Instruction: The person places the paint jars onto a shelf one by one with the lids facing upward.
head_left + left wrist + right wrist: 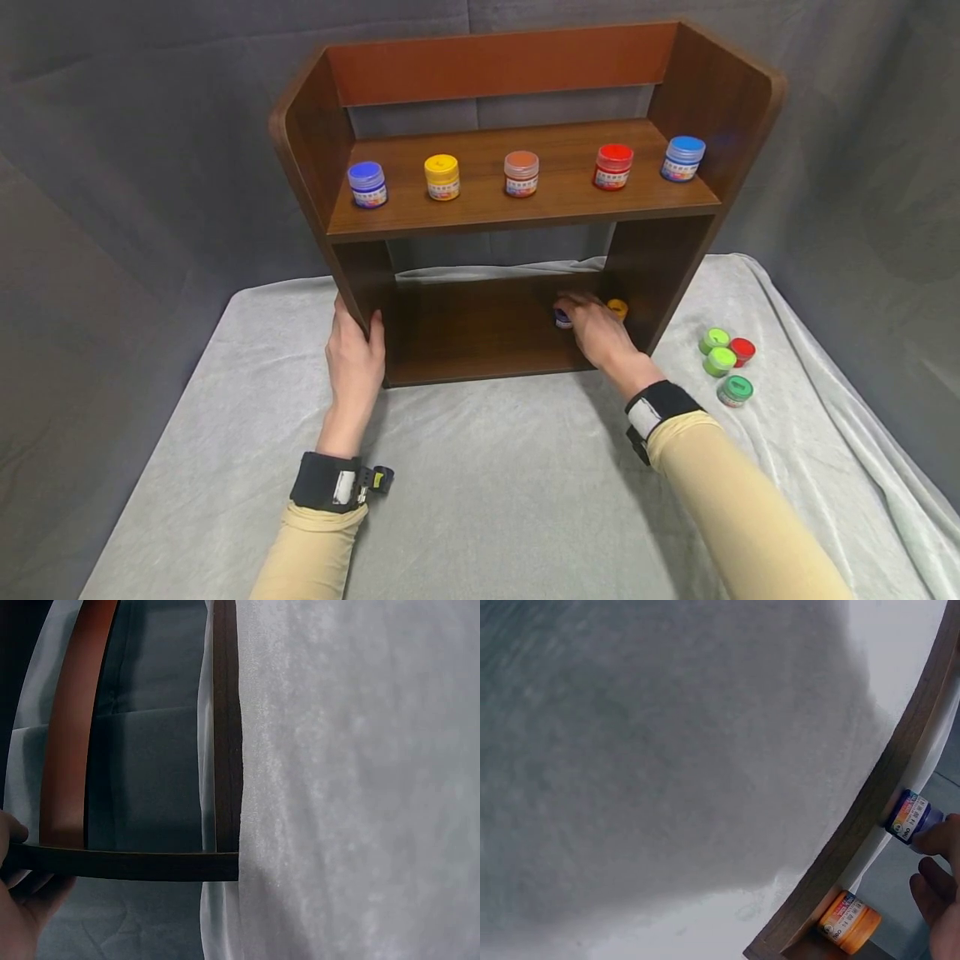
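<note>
My left hand [354, 362] grips the left side panel of a dark brown wooden shelf [480, 333], thumb on one face and fingers on the other, as the left wrist view shows. Inside the lower compartment, toward the right, my right hand [597, 329] holds a dark blue paint jar [909, 816] by its lid. That jar stands on the bottom board, partly covered by the fingers in the head view. Beside it, close to the right panel, is an orange-yellow paint jar [847, 922], apart from the hand.
On the upper board stand a violet jar [367, 185], a yellow jar [442, 177], an orange-brown jar [521, 174], a red jar [612, 167] and a blue jar [682, 159]. Several green and red jars, one dark green jar [735, 391] among them, sit on the cloth right of the shelf.
</note>
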`<move>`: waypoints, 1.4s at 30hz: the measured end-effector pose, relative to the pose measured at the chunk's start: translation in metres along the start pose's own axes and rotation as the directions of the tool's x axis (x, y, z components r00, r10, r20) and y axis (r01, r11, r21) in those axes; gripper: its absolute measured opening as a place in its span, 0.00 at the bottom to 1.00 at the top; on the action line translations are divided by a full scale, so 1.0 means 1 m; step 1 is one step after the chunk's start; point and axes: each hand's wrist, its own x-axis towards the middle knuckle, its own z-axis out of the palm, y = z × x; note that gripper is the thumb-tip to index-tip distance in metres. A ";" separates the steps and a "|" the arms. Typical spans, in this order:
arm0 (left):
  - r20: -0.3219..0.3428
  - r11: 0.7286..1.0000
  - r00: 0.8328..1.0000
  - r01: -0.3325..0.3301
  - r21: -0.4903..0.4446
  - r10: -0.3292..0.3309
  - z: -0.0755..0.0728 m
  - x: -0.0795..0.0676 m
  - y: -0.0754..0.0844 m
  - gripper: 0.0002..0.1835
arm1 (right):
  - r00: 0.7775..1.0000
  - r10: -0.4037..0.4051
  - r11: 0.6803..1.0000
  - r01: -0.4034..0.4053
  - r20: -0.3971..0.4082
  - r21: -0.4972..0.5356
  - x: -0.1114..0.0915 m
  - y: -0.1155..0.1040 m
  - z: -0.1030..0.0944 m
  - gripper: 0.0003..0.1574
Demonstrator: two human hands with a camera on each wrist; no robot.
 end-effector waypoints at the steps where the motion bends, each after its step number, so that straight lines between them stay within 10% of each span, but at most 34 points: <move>1: 0.001 1.000 1.000 0.000 0.000 0.000 0.000 0.000 0.000 0.29 | 1.000 0.000 1.000 0.000 -0.005 -0.002 0.000 0.000 0.000 0.24; 42: -0.009 1.000 1.000 0.004 0.007 -0.004 0.000 -0.001 -0.001 0.27 | 0.961 0.063 0.966 0.009 -0.269 0.258 -0.054 -0.005 -0.047 0.11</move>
